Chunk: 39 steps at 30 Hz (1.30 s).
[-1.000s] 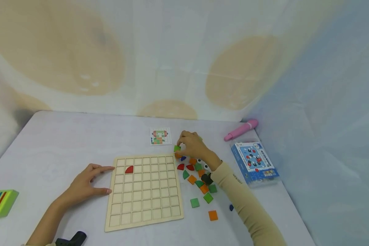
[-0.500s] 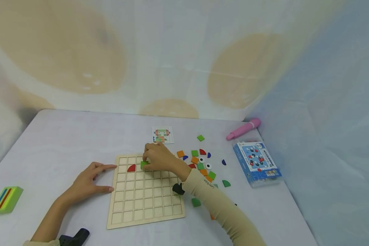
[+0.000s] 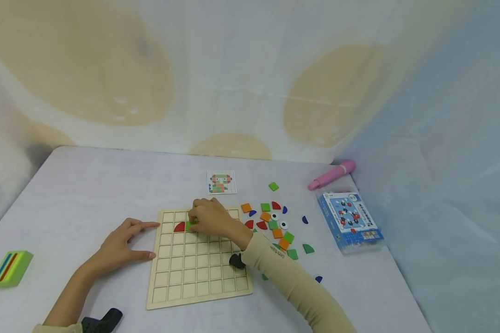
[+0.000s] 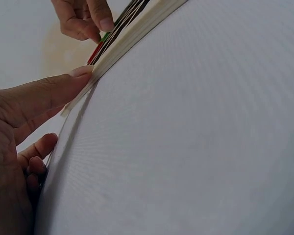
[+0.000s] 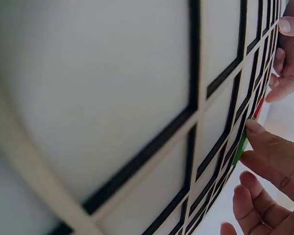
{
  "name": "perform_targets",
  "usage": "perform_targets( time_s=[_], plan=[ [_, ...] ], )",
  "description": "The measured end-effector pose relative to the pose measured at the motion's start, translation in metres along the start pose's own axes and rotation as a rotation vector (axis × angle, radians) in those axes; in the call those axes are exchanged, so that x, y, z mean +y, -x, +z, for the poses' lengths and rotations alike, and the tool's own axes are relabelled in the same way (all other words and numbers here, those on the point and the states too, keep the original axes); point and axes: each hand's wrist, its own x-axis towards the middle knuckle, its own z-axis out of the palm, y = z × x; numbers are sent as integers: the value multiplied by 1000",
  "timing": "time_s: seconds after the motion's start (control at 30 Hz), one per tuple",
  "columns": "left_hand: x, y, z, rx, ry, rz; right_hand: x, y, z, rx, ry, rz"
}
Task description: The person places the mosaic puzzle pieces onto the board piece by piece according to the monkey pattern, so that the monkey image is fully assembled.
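Note:
A wooden grid board lies on the table, with a red quarter-circle piece set in one of its upper-left cells. Directly right of that piece, my right hand holds a green square tile between thumb and finger at the board's surface. The right wrist view shows the thumb and a fingertip on the green tile. My left hand touches the board's left edge with its thumb and a straight finger. In the left wrist view the thumb rests against the board's side.
Loose coloured pieces lie scattered right of the board, partly behind the right sleeve. A pattern card lies beyond the board. A blue box and a pink cylinder are at far right, a green block at far left.
My right hand has carried the green tile left from the loose pieces onto the board, beside the red piece. The left hand stays at the board's edge.

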Motion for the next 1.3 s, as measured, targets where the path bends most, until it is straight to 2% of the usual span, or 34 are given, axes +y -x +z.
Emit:
perform_targets(
  time_s=[0.27,0.4,0.6,0.73,0.87,0.97,1.07,1.3],
  plan=[
    [-3,2,-3,3,-22,-8,4,-1,-3,-6,-23,15],
    [-4,4,-4,10,-27,-16,24,4,-13,29,-63,65],
    [-7,7,-3,21,-33,-10,82,27,-25,115,-132,211],
    [-7,8,-4,35,-19,3,121,44,-27,153,-98,330],
    [-8,8,-4,36,-14,-5,151,55,-25,179,-64,446],
    [-8,8,-4,31,-12,-5,167,61,-22,200,-119,514],
    [-8,8,-4,31,1,-4,177,63,-17,216,-224,591],
    [-6,7,-1,29,5,-8,189,69,-9,209,-422,765]
  ],
)
